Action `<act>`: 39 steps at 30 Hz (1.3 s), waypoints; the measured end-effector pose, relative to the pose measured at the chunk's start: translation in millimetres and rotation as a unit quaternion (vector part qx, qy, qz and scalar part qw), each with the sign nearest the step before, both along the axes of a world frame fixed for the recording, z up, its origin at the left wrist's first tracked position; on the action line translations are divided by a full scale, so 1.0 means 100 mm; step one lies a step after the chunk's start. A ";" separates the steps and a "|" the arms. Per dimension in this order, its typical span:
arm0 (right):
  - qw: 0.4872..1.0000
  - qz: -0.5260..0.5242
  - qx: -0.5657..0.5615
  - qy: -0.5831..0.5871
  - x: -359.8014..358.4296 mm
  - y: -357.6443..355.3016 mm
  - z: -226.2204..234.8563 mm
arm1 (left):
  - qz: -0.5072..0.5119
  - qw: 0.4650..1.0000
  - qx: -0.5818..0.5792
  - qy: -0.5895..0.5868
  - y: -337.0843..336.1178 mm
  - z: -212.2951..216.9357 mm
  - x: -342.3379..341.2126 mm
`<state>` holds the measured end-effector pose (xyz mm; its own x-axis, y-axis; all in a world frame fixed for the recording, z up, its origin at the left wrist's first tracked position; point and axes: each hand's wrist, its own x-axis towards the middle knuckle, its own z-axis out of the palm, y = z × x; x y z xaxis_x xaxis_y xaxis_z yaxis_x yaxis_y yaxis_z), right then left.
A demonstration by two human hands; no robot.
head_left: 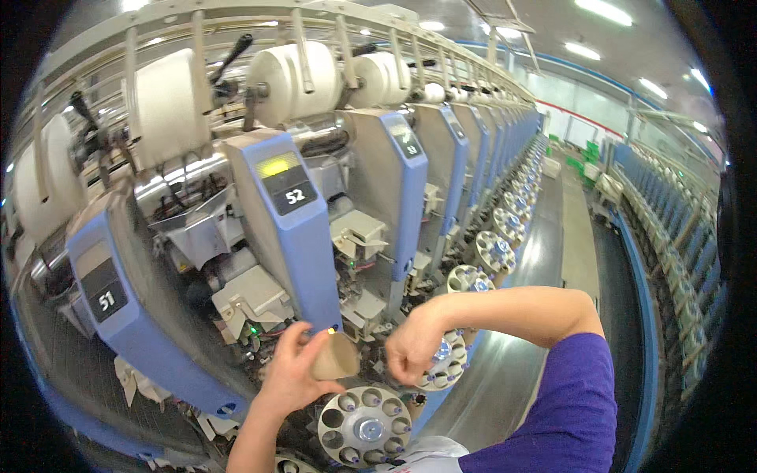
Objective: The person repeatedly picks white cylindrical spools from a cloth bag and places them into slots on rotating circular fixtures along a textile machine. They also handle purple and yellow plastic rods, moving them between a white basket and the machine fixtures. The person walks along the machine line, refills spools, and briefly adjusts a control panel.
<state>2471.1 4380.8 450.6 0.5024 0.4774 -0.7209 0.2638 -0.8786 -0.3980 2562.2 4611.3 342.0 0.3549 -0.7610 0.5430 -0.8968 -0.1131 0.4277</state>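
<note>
My left hand (290, 377) is closed around a tan, hollow paper cone (337, 359), its wide end tilted toward the right. My right hand (416, 344) is bent inward just right of the cone. Its fingers are curled together and point down; whatever they may pinch is hidden or too fine to see. Below and between both hands sits a round white magazine (369, 430) with a metal hub and a ring of holes. Several of these hold small bobbins. A second round magazine (451, 370) is partly covered by my right hand and forearm.
Blue-fronted winding units (293, 229) stand in a long row on the left, with white yarn packages (293, 81) above. More magazines (495, 249) line the row. The aisle floor (579, 229) runs off to the far right, with another machine row (670, 229) beyond and green crates (587, 162) far off.
</note>
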 end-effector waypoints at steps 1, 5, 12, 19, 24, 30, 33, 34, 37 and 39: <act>0.990 -0.002 0.141 0.019 0.03 -0.01 0.33 | -0.025 0.999 -0.022 -0.004 -0.12 0.10 -0.05; 0.948 -0.031 0.005 -0.317 0.33 0.00 0.78 | -0.079 0.953 -0.113 0.268 -0.49 0.16 -0.15; 0.977 -0.155 0.113 0.094 0.84 -0.15 0.45 | -0.055 0.757 -0.202 0.619 0.11 0.46 -0.01; 0.331 0.011 -0.050 -0.942 2.69 -0.22 2.60 | 0.260 0.884 -0.220 0.321 0.29 1.96 1.10; 0.528 -0.232 -0.200 -0.792 3.34 0.38 3.04 | 0.532 0.842 -0.039 -0.080 0.07 2.43 1.53; 0.501 -0.206 -0.175 -0.822 3.61 0.02 3.09 | 0.570 0.768 -0.022 -0.290 -0.27 2.41 1.88; 0.472 -0.191 -0.119 -0.852 3.68 -0.31 2.97 | 0.580 0.760 0.004 -0.294 -0.39 2.46 2.10; 0.465 -0.184 -0.111 -0.859 3.66 -0.39 2.89 | 0.578 0.759 0.005 -0.301 -0.41 2.52 2.19; 0.452 -0.152 -0.094 -0.874 3.44 -0.46 2.58 | 0.596 0.737 0.030 -0.317 -0.38 2.74 2.42; 0.420 -0.114 -0.060 -0.899 3.24 -0.44 2.37 | 0.594 0.750 0.067 -0.283 -0.35 2.85 2.52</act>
<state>2795.0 4336.9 687.8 0.3091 0.2839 0.9077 -0.0531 -0.9478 0.3145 2814.3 4576.4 627.0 0.5669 -0.1516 0.8097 -0.1636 -0.9841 -0.0697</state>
